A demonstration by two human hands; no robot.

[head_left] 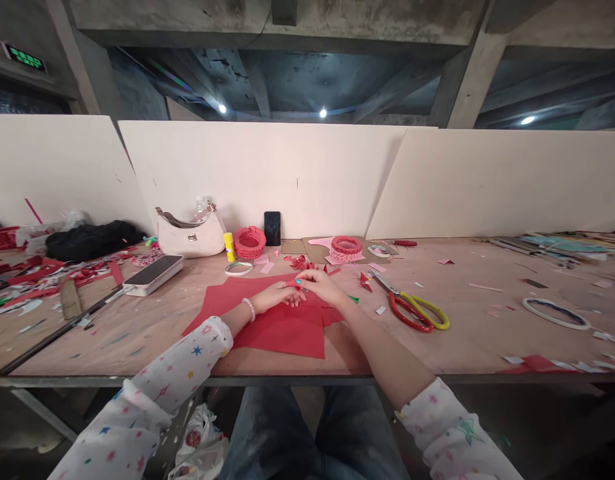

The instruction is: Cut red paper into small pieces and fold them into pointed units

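Note:
My left hand [278, 295] and my right hand [321, 284] meet over red paper sheets [287, 327] in the middle of the wooden table [137, 333]. Both pinch a small red paper piece [293, 283] between their fingertips. A bead bracelet sits on my left wrist. More small folded red pieces [301, 262] lie just beyond my hands. Red and yellow handled scissors [414, 308] lie to the right of my right hand.
A white handbag [190, 235], a glue stick [229, 247], a dark phone [272, 228] and two red woven paper rings [250, 242] stand at the back. A white box [154, 274] and a long dark rod [62, 328] lie left. A tape ring [556, 313] lies right.

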